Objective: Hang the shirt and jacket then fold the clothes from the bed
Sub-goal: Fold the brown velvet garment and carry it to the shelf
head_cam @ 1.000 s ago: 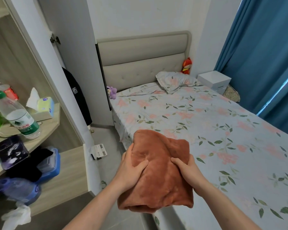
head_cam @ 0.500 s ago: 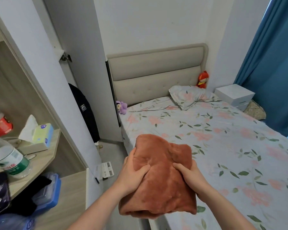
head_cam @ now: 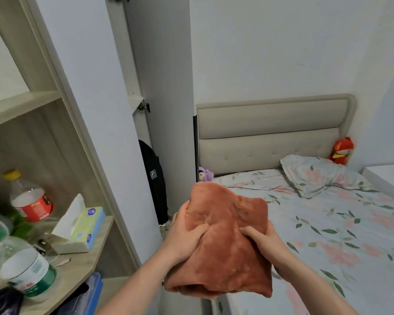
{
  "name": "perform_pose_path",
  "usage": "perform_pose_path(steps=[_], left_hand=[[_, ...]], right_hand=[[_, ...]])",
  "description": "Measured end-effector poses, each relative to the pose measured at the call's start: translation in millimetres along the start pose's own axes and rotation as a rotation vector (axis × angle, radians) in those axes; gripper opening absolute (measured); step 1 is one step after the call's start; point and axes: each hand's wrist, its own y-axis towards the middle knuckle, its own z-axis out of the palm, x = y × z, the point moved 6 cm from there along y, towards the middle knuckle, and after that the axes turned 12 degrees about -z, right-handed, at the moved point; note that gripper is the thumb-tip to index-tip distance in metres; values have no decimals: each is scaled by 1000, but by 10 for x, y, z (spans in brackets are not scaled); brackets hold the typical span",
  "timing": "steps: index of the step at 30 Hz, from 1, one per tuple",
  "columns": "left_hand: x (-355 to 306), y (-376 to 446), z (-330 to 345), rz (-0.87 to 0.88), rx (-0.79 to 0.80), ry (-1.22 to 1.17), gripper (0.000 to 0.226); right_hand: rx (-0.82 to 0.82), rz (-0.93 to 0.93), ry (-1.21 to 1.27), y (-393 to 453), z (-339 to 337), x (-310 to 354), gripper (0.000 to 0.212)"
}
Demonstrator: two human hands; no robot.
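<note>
A folded rust-brown fleece garment (head_cam: 223,253) is held up in front of me, over the left edge of the bed (head_cam: 341,242). My left hand (head_cam: 185,235) grips its left side, thumb on top and fingers underneath. My right hand (head_cam: 263,243) grips its right side the same way. A black garment (head_cam: 155,180) hangs in the gap behind the white wardrobe door.
The open wardrobe (head_cam: 77,123) stands at left; its wooden shelf (head_cam: 77,267) carries a tissue box (head_cam: 84,226) and plastic bottles (head_cam: 30,196). A blue box (head_cam: 89,296) sits below. On the bed lie a pillow (head_cam: 316,176) and two small plush toys by the headboard (head_cam: 271,137).
My view has tilted up and turned left toward the wardrobe. Both hands keep their grip on the brown garment, which has risen slightly off the bed edge.
</note>
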Motion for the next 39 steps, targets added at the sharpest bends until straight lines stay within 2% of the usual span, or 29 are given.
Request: perform_pose_path(steps=[4, 14, 18, 20, 22, 23, 30, 36, 39], left_hand=[[-167, 700, -242, 11, -19, -16, 90], [-538, 2167, -723, -6, 0, -107, 101], [-657, 2574, -851, -2, -19, -163, 95], [-723, 2764, -922, -1, -28, -186, 96], [-812, 2943, -1008, 3, -48, -202, 99], [-862, 3024, -1062, 11, -68, -206, 99], [-1167, 3696, -1561, 34, -232, -222, 94], [-1460, 4278, -1968, 41, -348, -233, 82], [-1545, 4498, -2173, 37, -408, -238, 81]], right_hand=[[-19, -31, -12, 630, 209, 273, 85], [-157, -41, 23, 2018, 543, 792, 73], [-198, -50, 32, 2419, 571, 996, 95], [-195, -69, 43, 2628, 600, 1135, 83], [-177, -87, 59, 2846, 645, 1284, 62], [-169, -87, 62, 2966, 673, 1349, 58], [-71, -182, 74, 3994, 990, 1836, 56], [116, -259, 114, 4865, 1308, 2246, 60], [209, -296, 113, 5204, 1490, 2459, 68]])
